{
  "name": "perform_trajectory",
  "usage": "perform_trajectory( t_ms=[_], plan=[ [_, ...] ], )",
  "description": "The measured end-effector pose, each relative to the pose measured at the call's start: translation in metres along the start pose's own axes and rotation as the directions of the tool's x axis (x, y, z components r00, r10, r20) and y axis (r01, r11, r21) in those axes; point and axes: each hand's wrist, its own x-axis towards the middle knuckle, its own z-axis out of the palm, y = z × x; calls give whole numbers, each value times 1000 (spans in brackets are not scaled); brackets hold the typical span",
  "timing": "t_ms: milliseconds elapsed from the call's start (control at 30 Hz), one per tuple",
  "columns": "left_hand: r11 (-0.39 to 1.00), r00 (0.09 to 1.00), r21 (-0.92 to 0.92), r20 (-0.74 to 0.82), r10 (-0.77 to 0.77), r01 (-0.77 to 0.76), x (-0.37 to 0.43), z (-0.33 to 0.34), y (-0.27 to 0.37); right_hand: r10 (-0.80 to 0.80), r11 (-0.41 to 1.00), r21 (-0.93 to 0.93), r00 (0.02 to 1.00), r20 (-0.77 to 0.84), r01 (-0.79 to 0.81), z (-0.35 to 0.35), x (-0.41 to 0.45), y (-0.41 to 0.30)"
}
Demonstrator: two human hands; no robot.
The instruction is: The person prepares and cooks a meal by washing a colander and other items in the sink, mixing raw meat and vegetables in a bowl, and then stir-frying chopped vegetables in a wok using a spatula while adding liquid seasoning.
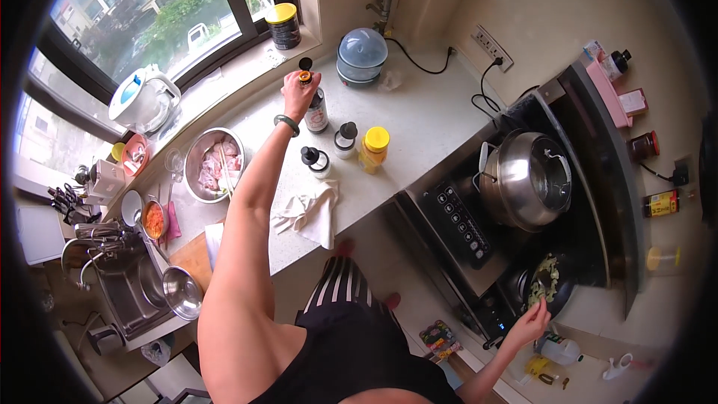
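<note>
My left hand (300, 92) grips the neck of a dark bottle (316, 116) standing on the counter, its black flip cap (305, 63) raised off an orange mouth. Nearby stand two black-topped dispensers, one in front (317, 163) and one farther right (345, 140), and a yellow-lidded jar (374, 150). Off to the right, my right hand (530, 322) is over the near edge of a black frying pan (564, 292). Its fingers pinch what looks like a slim utensil, mostly hidden by the hand. Pale green chopped food (544, 280) lies in the pan.
A lidded steel pot (527, 179) occupies the cooktop. Left of my arm is a steel bowl (193, 191) of raw meat with chopsticks. A crumpled white cloth (308, 210) lies near the counter edge. A sink (129, 292) and a steel bowl (183, 292) are farther left.
</note>
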Motion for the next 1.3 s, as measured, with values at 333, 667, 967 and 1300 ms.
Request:
perform_trajectory(
  t_ms=[333, 667, 967, 1300],
  plan=[
    [819, 833, -205, 23, 552, -537, 2, -84, 154, -116, 823, 568, 973, 197, -17, 24, 0, -153],
    [630, 404, -726, 508, 761, -274, -134, -88, 383, -717, 255, 915, 696, -38, 313, 7, 48, -227],
    [355, -183, -854, 306, 934, 380, -311, 56, 521, -384, 300, 948, 896, 223, -107, -57, 19, -27],
    [674, 31, -719, 687, 726, 167, -424, 152, 520, 217, 817, 515, 966, 140, -259, -84, -7, 194]
  ],
)
